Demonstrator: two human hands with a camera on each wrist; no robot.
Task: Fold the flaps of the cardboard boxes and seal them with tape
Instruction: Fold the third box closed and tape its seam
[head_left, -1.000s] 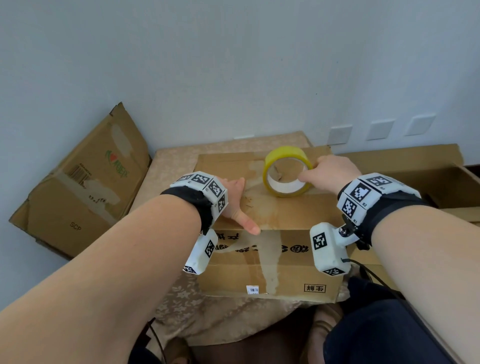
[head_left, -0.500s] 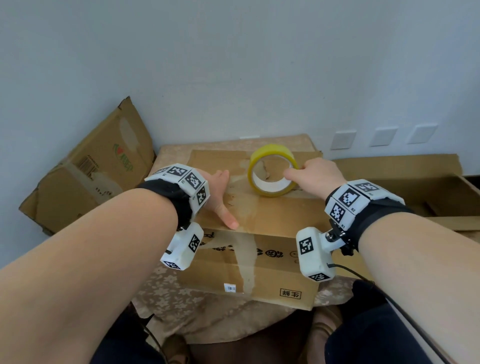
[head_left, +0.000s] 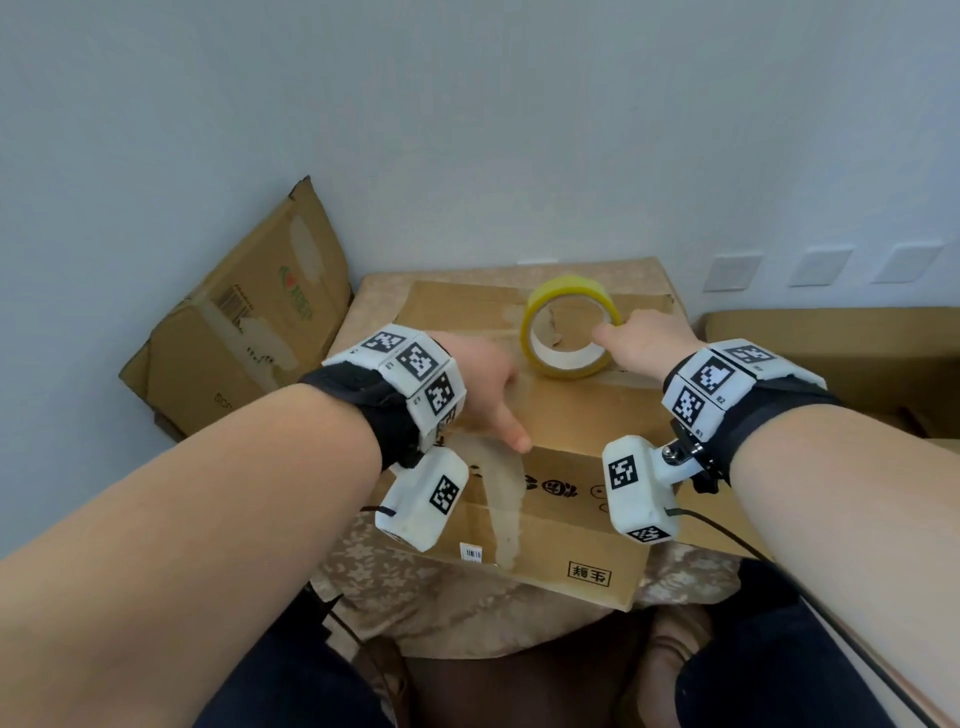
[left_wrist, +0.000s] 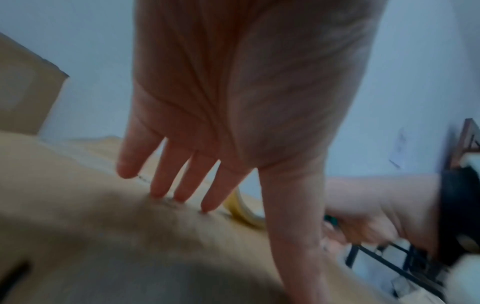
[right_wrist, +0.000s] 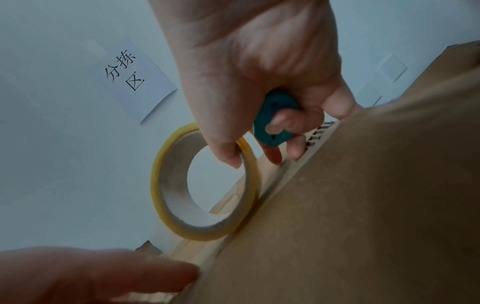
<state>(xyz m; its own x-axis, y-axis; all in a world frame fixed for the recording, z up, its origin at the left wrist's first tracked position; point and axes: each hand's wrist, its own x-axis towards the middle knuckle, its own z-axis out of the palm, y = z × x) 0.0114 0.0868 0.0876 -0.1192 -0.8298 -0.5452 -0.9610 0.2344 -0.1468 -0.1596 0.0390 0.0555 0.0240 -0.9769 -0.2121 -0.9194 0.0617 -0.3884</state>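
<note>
A brown cardboard box (head_left: 587, 410) lies on the table with its top flaps folded flat and old tape marks down its front. My left hand (head_left: 483, 384) presses on the top near the front edge, fingers (left_wrist: 182, 185) straight, thumb out toward the edge. A yellow tape roll (head_left: 569, 287) stands on edge on the far half of the box top. My right hand (head_left: 634, 338) pinches its rim, thumb inside the ring (right_wrist: 166, 185). The curled fingers of that hand (right_wrist: 249, 152) also hold a small teal tool (right_wrist: 275, 115) against the box (right_wrist: 363, 205).
Another taped cardboard box (head_left: 234, 332) leans against the wall at the left. More open cardboard (head_left: 831, 353) lies to the right. The table's floral cloth (head_left: 467, 597) hangs over the front edge above my knees. A paper sign (right_wrist: 132, 80) hangs on the wall behind.
The head view has shifted a little. Both hands and the tape roll keep much the same places on the box top.
</note>
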